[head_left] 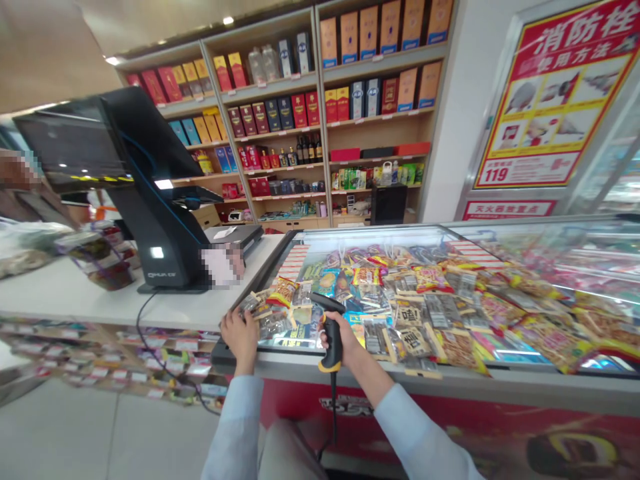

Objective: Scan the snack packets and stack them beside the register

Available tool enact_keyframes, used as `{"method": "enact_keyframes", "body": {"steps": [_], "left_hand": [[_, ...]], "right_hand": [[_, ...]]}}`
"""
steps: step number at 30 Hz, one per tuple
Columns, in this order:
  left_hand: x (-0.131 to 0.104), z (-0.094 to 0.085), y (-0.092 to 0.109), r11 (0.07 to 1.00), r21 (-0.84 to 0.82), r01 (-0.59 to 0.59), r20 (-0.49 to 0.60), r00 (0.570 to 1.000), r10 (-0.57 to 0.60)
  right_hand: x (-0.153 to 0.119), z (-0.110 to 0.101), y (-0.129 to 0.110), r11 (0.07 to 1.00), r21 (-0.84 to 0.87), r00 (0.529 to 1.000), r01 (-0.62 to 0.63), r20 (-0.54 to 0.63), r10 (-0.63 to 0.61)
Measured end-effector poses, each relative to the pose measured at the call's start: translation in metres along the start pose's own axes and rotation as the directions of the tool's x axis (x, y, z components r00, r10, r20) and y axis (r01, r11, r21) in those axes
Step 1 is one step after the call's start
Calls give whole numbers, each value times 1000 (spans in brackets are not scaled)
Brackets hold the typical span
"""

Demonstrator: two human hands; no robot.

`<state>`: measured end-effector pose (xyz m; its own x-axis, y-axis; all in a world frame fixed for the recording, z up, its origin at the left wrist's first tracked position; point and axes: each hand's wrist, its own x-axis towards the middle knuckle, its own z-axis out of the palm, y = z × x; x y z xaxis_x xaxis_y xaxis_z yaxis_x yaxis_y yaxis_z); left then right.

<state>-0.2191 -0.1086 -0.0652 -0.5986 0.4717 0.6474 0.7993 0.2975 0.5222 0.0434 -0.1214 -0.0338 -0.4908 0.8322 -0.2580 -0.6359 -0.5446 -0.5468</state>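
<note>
A black and yellow barcode scanner (332, 343) is upright in my right hand (345, 337), its fingers wrapped round the handle and its head tilted toward the left. The cable hangs down from its base. My left hand (241, 337) rests at the left front corner of the glass-topped freezer (310, 360), fingers spread, beside dark snack packets (273, 325). I cannot make out whether its fingertips touch a packet. A red and yellow snack bag (283, 291) lies just behind those packets. More snack packets (410, 339) cover the freezer top to the right of the scanner.
On the white counter (100, 313) at left stand a black checkout terminal (160, 220) and tied jars (103, 263). Its black cable (150, 343) hangs over the counter front. Shelves of boxed goods (280, 113) stand behind. A person (20, 180) is partly visible at far left.
</note>
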Motion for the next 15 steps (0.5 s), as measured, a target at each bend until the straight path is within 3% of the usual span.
{"method": "enact_keyframes", "body": {"steps": [4,9,12,15], "left_hand": [[1,0,3,999,11,-48,16,999,48],[2,-6,9,999,7,-49,21,999,48],[-3,-13,23,996,-47,-76,12,997,77],[-12,-21,55,974,-142,-174,26,983,179]], "right_hand": [[-1,4,2,998,-55,999,5,51,-2],[-11,10,-1,986,-105,986,130,116,-118],[-32,8,-24,983,-64,974,172,162,-160],[-65,0,-66,965,-35,950,260,186,-250]]}}
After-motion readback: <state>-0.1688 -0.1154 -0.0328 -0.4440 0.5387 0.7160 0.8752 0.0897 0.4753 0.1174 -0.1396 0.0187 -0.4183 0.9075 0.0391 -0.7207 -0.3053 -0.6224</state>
